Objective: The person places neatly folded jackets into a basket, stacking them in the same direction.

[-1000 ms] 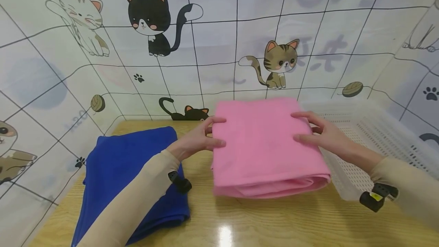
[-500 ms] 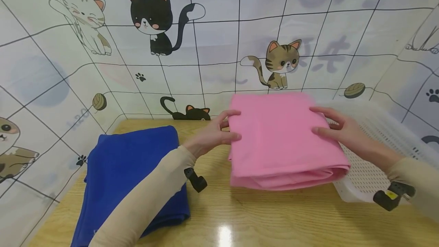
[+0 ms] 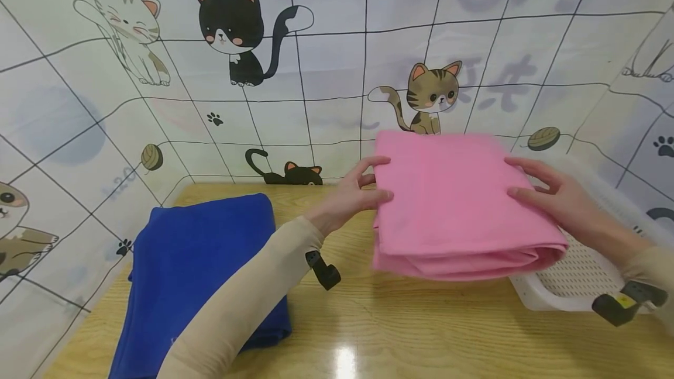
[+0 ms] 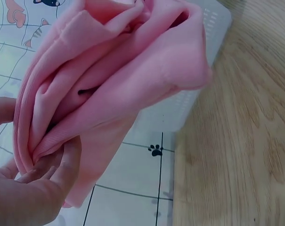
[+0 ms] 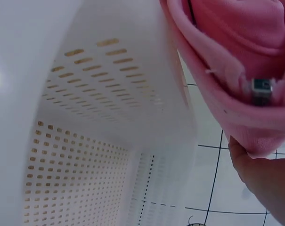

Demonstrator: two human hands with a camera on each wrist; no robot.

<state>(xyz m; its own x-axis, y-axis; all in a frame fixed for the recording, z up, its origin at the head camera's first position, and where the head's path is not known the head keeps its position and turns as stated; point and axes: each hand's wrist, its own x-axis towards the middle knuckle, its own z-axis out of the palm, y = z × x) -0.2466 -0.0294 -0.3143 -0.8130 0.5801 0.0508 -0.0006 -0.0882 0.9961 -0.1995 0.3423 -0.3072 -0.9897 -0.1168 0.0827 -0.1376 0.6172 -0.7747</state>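
Observation:
A thick, folded pink garment (image 3: 463, 192) is held up off the wooden table in the head view, its loose folded layers facing the front. My left hand (image 3: 350, 195) grips its left edge, thumb on top and fingers reaching underneath; the left wrist view shows those fingers (image 4: 69, 162) curled under the layers. At the opposite edge my right hand (image 3: 563, 195) pinches the cloth, thumb and forefinger on top. In the right wrist view a small dark label (image 5: 261, 89) shows among the folds. The garment's right side overlaps a white perforated plastic basket (image 3: 547, 300).
On the left of the table (image 3: 421, 332) lies a folded blue garment (image 3: 200, 274), partly behind my left sleeve. The basket's slotted wall (image 5: 100, 66) rises close beside the pink garment. A wall covering (image 3: 337, 63) printed with cartoon cats stands behind and at both sides.
Both hands have carried the pink garment to the right and a little upward, until it overlaps the basket's left part. The blue garment and the basket have stayed put.

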